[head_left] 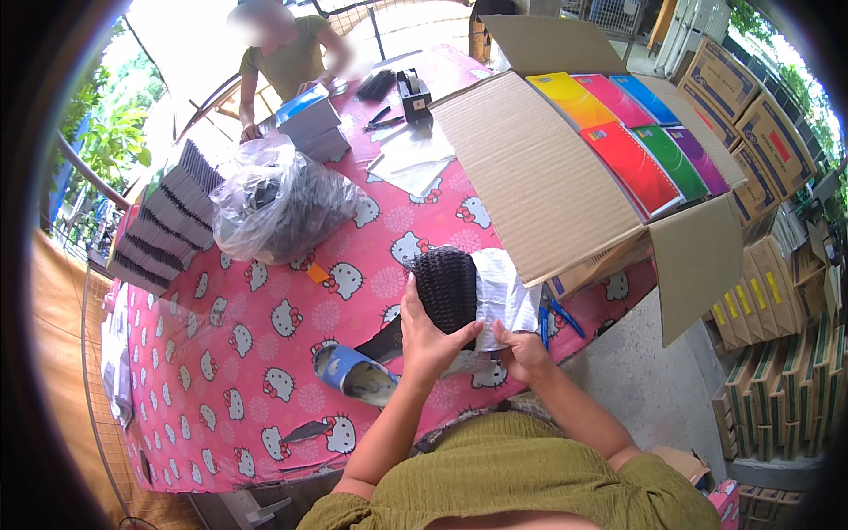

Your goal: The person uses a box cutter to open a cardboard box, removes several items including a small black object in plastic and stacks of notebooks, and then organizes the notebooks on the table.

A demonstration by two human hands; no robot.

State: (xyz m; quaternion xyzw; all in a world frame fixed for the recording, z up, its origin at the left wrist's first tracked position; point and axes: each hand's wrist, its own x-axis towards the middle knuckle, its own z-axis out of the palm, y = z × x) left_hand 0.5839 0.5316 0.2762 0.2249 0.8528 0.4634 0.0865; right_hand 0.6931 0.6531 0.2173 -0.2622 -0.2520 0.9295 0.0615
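In front of me lies a bundle of black spiral binding coils (443, 287), packed side by side into a block. My left hand (426, 336) is closed around its left and near sides, thumb stretched along the near edge toward the right. A crumpled white sheet (506, 287), cloth or paper, lies against the bundle's right side. My right hand (523, 351) pinches its near edge, with thumb and fingers together. Below my left hand are a flat black strip (382, 343) and a blue slipper-shaped item (358, 374).
An open cardboard box (539, 168) with colourful notebooks (632, 168) stands at right. Blue pens (563, 318) lie near my right hand. A clear plastic bag (278, 199) and notebook stacks (168, 221) sit at left. Across the pink table (212, 353), another person (287, 57) stands beside a tape dispenser (413, 95).
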